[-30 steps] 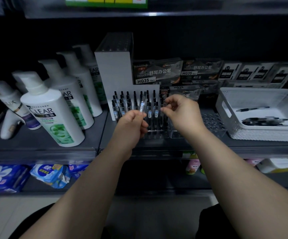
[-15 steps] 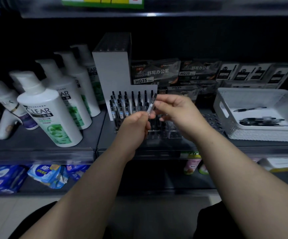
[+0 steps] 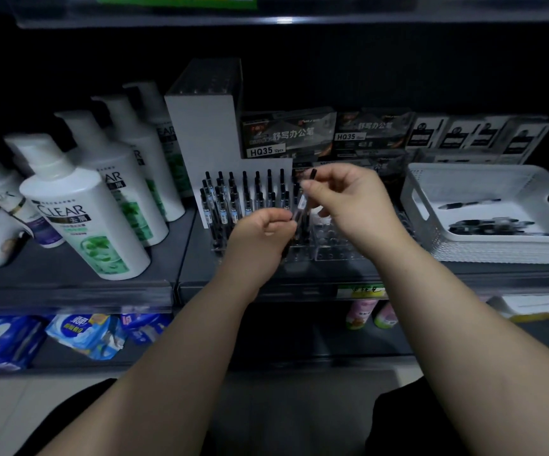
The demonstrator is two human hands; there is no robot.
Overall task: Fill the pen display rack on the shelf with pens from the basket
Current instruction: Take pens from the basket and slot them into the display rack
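Note:
A clear pen display rack (image 3: 324,250) stands mid-shelf, its left part filled with several upright black pens (image 3: 233,199). Above the rack's right half I hold one pen (image 3: 303,200), tilted with its top to the right. My left hand (image 3: 260,236) pinches its lower end and my right hand (image 3: 348,199) pinches its upper part. The white basket (image 3: 421,205) on the right holds several more pens (image 3: 493,225).
White shampoo bottles (image 3: 79,212) crowd the shelf left of the rack. A white box (image 3: 204,126) and dark pen cartons (image 3: 286,133) stand behind it. The shelf below carries blue packets (image 3: 82,334).
The pen has moved right across the rack and tilted further. My right hand has taken hold of its upper part. The camera view has shifted slightly.

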